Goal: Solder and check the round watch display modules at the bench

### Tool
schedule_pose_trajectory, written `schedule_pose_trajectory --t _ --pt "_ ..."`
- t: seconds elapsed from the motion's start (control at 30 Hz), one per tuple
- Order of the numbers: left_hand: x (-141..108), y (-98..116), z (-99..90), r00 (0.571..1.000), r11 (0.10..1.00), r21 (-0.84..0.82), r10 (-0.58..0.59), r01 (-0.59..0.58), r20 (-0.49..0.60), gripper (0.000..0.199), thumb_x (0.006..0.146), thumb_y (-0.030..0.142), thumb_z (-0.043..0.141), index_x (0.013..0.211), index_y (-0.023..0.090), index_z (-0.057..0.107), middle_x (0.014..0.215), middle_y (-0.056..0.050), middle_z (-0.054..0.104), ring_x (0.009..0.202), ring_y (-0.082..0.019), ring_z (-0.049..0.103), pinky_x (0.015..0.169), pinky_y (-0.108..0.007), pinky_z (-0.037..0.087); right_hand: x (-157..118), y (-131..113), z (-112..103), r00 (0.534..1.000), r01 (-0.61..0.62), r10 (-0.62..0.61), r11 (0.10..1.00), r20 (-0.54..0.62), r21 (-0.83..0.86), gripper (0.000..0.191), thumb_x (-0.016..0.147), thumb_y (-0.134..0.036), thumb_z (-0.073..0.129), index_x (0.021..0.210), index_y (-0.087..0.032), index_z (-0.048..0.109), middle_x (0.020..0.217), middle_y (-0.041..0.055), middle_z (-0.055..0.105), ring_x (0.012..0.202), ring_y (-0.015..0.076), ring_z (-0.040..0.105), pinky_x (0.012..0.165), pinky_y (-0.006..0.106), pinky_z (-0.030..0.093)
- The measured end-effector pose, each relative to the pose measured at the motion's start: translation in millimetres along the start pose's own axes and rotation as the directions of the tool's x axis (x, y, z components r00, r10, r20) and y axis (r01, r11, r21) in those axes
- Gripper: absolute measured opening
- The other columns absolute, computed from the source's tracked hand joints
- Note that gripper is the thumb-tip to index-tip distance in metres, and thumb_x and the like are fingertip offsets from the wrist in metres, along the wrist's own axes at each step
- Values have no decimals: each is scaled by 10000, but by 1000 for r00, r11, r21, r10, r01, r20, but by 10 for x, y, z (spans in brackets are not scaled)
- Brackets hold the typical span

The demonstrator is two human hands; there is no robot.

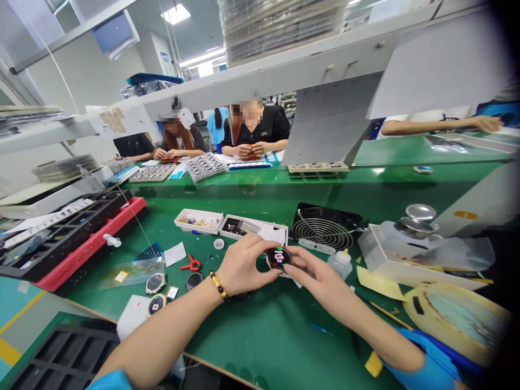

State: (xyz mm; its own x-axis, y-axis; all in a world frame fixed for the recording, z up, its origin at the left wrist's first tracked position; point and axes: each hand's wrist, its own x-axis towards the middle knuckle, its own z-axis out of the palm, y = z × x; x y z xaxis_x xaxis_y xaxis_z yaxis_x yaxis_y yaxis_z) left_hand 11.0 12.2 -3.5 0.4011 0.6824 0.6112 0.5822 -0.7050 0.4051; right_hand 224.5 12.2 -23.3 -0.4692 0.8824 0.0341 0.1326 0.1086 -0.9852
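Note:
Between my two hands is a round smartwatch (279, 258) without a strap, its dark screen lit with small white, red and green marks. My left hand (244, 265) pinches its left edge between thumb and fingers. From the other side, my right hand (312, 268) grips the right edge, its thumb at the lower rim. The watch is held above the green bench, face toward me. Left of my left wrist lie more round watches: a silver one (155, 283), a gold-rimmed one (156, 304) and a dark one (194, 281). Red clamp (190, 264) lies near them.
White parts boxes (199, 221) and a black fan (325, 227) stand behind my hands. On the right are a small bottle (340, 264), a white bin (385, 257) and a yellowish dish (459, 319). A red-edged black rack (93, 238) is left. Co-workers (258, 132) sit opposite.

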Motion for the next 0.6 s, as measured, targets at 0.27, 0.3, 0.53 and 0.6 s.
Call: schedule_pose_trajectory --t 0.27,0.3,0.53,0.6 --pt "4 1 -4 1000 1000 -11 16 -16 -3 372 831 249 784 1192 216 699 1006 -46 731 928 -226 676 860 -355 575 -5 -41 15 999 -25 23 999 -31 -47 557 966 -639 607 1336 -230 528 1299 128 707 1202 340 660 1087 537 472" --pt "5 -1 -4 1000 1000 -8 17 -17 -2 373 830 247 783 1193 216 699 997 -45 729 922 -225 675 858 -354 577 -4 -44 17 999 -30 27 998 -41 -61 554 963 -645 605 1325 -232 534 1286 125 714 1193 339 665 1078 534 479" --pt "-5 6 0 1000 1000 -3 11 -11 10 378 843 255 754 1215 232 691 1028 -46 740 947 -226 686 877 -359 587 -17 -61 39 998 -15 10 995 -57 -102 527 953 -629 601 1302 -236 557 1266 108 722 1183 324 672 1047 483 518" --pt "-12 21 4 1000 1000 1 22 -22 22 377 853 239 725 1227 232 686 1061 -48 749 968 -226 690 887 -361 588 -19 -60 57 997 -6 -6 989 -83 -145 492 949 -616 604 1264 -238 578 1220 96 731 1148 318 679 1011 467 537"
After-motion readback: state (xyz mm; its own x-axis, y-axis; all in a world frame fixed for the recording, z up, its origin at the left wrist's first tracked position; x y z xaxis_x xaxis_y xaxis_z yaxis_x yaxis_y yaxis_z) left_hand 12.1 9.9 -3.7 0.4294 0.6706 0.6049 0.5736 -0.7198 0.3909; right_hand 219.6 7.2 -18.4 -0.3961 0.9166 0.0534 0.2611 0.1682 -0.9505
